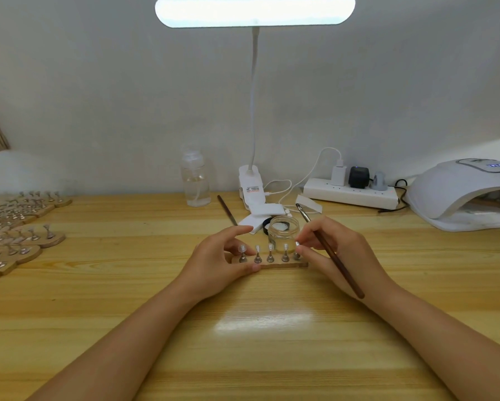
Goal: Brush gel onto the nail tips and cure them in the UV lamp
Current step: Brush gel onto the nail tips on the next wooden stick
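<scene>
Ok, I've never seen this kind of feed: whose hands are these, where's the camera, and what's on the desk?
There is no machine: a person works bare-handed, filmed by one camera on their head looking down. The left hand grips a small wooden holder carrying five nail tips on stands. The right hand holds a brush and touches the rightmost tip. Behind sits an open glass jar. On the wooden desk there are also more holders at left, a clear bottle, a clip lamp, a power strip and the UV lamp at right.
</scene>
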